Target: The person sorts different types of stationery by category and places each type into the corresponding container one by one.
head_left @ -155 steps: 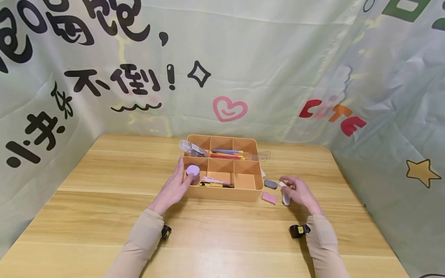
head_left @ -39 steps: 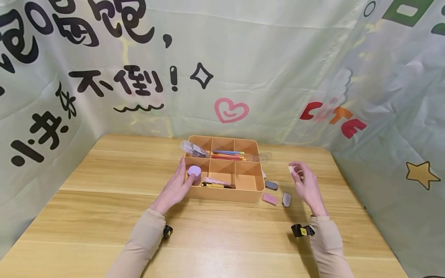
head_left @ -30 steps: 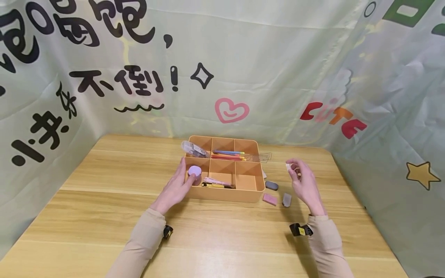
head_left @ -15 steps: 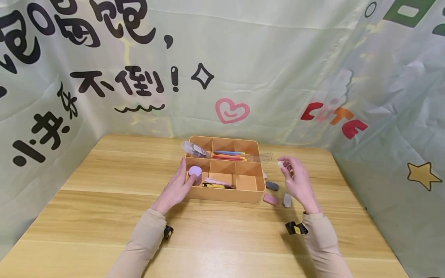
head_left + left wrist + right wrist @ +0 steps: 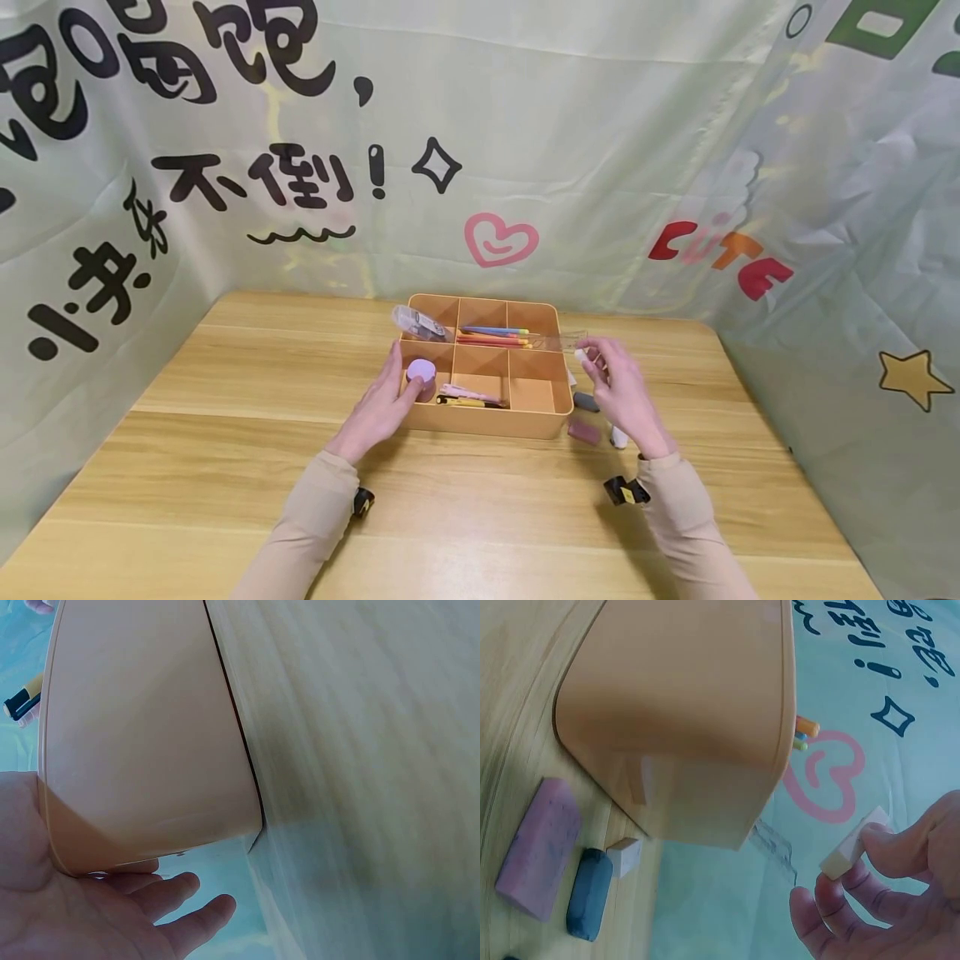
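Note:
An orange organizer box [image 5: 487, 422] with several compartments stands on the table. My left hand [image 5: 372, 408] grips its front left corner, thumb over the rim and fingers along the outer side. Between thumb and fingers my right hand [image 5: 621, 390] pinches a small white eraser [image 5: 855, 844], raised beside the box's right side. On the table below lie a pink eraser [image 5: 540, 847], a dark grey eraser [image 5: 589, 894] and a small white block [image 5: 625, 856]. A whitish-grey piece [image 5: 618, 437] is partly hidden by the right hand in the head view.
Inside the box are a purple-lidded jar [image 5: 421, 372], a pink pen [image 5: 468, 392], a yellow-and-black pen [image 5: 465, 402], several pencils [image 5: 495, 340] and a clear plastic case [image 5: 420, 322]. A transparent ruler [image 5: 561, 341] sticks out past the right wall. Cloth hangs behind the table.
My right hand has picked up the white eraser from beside the whitish-grey piece, lifted it, then moved left toward the box. My left hand has kept its place at the corner.

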Action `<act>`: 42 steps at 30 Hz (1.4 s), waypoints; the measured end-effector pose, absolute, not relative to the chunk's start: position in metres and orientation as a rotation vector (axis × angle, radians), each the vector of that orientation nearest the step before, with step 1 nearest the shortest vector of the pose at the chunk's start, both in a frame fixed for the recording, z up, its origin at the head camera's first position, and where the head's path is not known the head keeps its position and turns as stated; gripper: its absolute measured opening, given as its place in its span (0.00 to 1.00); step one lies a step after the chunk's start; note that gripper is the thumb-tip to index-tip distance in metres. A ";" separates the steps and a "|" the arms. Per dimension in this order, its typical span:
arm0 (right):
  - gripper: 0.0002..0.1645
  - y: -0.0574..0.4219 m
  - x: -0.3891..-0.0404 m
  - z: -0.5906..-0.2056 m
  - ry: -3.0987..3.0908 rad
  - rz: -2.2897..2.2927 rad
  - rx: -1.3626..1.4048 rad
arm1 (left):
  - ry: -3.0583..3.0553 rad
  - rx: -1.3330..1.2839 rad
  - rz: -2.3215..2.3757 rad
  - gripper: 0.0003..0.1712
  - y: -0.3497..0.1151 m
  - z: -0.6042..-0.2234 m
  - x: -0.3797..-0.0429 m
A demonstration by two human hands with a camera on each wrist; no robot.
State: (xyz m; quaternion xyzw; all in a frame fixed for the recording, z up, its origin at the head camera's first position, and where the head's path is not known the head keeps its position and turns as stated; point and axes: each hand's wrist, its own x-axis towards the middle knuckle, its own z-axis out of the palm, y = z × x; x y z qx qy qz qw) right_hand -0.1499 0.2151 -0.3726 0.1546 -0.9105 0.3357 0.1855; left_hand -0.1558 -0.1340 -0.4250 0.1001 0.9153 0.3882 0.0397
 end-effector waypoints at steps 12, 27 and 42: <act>0.17 0.194 -0.154 -0.378 -2.623 0.793 0.589 | 2.809 0.299 1.189 0.47 -0.133 -0.424 -0.155; 0.25 0.169 -0.160 -0.380 -2.788 0.490 0.744 | 2.798 0.294 1.195 0.46 -0.134 -0.424 -0.155; 0.10 0.156 -0.178 -0.381 -2.880 0.115 0.881 | 2.798 0.282 1.189 0.46 -0.133 -0.423 -0.155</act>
